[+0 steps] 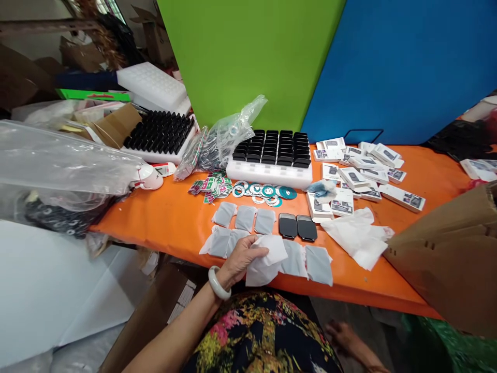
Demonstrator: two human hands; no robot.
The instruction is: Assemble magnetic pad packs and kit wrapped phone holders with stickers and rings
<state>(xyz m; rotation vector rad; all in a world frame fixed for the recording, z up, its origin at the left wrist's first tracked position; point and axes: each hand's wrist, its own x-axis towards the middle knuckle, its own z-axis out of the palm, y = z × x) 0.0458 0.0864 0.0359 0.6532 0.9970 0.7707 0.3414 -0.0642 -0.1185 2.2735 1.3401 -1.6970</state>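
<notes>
My left hand [239, 260], with a white bangle on the wrist, is closed on a white pouch [267, 259] at the near edge of the orange table [171, 220]. More grey-white pouches [244, 218] lie in two rows around it. Two flat black devices [297, 227] lie side by side just behind the pouches. My right hand [344, 336] hangs low beside my lap, below the table edge; it is blurred and I see nothing in it.
A white foam tray of black devices [272, 155] stands mid-table, with round teal stickers [267, 190] and green labels [213, 187] before it. Small white boxes [361, 171] and white sheets [359, 235] lie right. Further out are a cardboard box [454, 259] and plastic bags [221, 140].
</notes>
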